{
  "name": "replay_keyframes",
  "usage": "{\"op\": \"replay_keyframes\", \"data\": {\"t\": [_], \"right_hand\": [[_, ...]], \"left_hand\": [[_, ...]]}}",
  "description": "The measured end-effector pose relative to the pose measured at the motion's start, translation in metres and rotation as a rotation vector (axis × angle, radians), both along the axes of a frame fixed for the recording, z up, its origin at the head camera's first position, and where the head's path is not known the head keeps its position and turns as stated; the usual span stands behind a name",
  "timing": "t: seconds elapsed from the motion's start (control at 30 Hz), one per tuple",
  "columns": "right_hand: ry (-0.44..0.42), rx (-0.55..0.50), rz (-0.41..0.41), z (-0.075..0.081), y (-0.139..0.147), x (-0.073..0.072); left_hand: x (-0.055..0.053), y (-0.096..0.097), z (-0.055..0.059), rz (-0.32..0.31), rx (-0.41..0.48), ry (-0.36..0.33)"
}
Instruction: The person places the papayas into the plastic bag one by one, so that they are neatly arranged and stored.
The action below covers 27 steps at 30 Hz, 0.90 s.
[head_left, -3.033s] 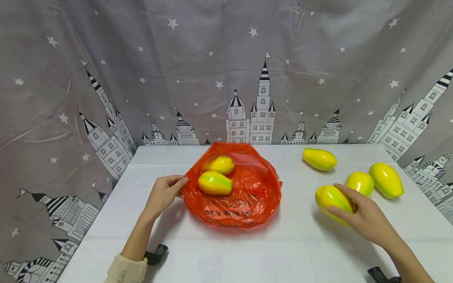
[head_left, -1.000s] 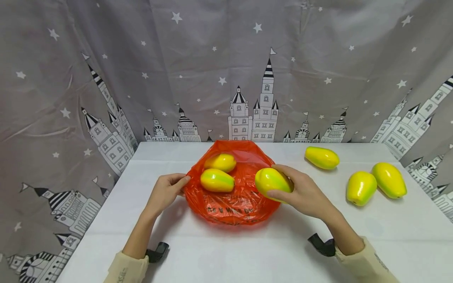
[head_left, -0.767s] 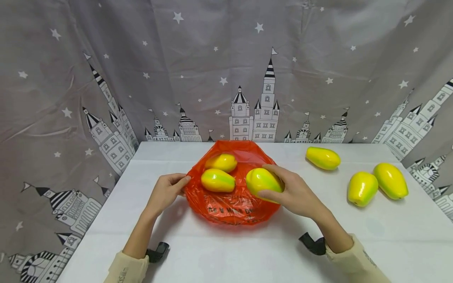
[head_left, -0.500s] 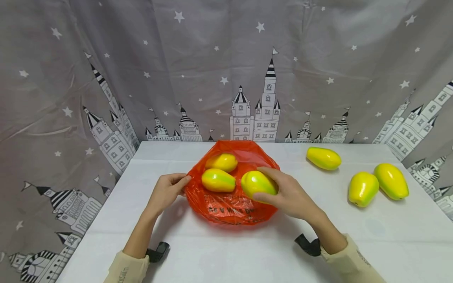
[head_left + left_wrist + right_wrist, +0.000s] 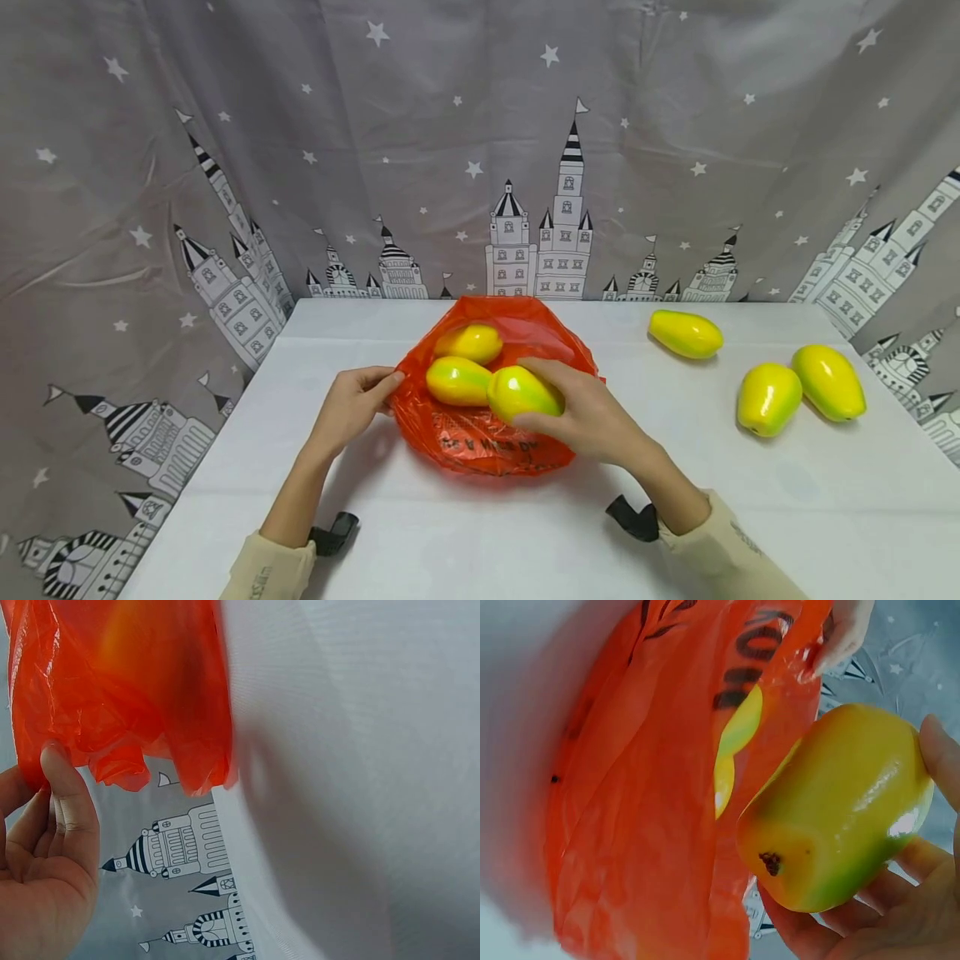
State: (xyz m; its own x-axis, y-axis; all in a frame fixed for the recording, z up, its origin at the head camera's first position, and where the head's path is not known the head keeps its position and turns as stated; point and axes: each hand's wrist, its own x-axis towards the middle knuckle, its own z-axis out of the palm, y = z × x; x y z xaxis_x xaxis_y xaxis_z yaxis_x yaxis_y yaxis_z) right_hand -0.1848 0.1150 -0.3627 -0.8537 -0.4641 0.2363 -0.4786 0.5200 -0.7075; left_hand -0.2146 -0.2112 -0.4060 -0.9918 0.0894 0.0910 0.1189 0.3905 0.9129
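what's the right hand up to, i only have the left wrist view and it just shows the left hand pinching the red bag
Observer: The right hand grips a yellow-green fruit at the open mouth of the red bag.
Operator: ok and what's inside, i only get a yellowish blur through the plastic
Observer: Two other fruits lie in it, a rear one and a front one.
Operator: any more out on the table
Observer: Three, toward the right side of the table: one farther back and a close pair nearer, its left one and its right one.
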Motion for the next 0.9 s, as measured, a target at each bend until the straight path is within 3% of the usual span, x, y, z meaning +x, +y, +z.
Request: {"op": "replay_keyframes", "data": {"t": [0.6,0.9], "right_hand": [[-0.012,-0.004,0.0,-0.01,-0.037,-0.004],[-0.072,0.006,-0.01,-0.013,-0.053,-0.009]], "left_hand": [[-0.003,-0.002,-0.001,-0.002,-0.001,0.014],[-0.004,-0.002,-0.003,-0.008,-0.006,0.025]]}}
